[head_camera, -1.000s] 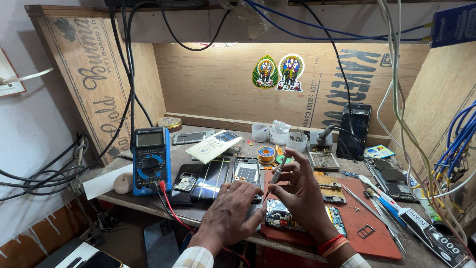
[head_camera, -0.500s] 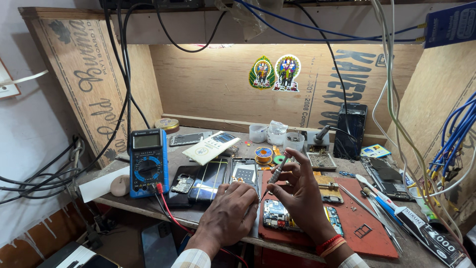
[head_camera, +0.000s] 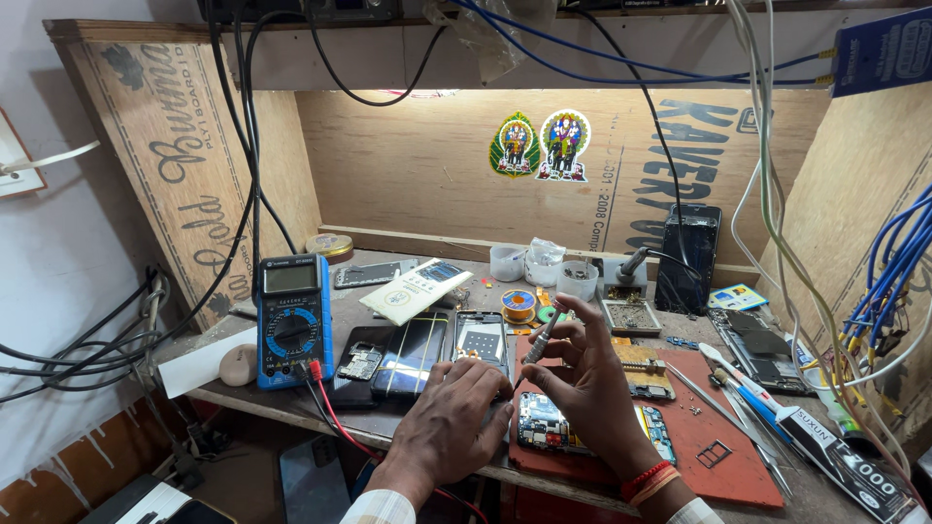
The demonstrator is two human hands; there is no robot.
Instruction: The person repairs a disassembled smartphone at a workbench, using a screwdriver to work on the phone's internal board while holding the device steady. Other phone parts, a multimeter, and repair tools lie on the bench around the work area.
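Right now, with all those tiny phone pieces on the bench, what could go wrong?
The right hand holds a thin metal tool above the bare circuit board; a slip might scratch it. The left hand presses beside it, so a nudge could shift the board. The multimeter sits close to the bench edge, and its red lead dangles and may snag.

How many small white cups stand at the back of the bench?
3, in a row left of the soldering stand: left cup, middle cup, right cup. Clutter may hide others.
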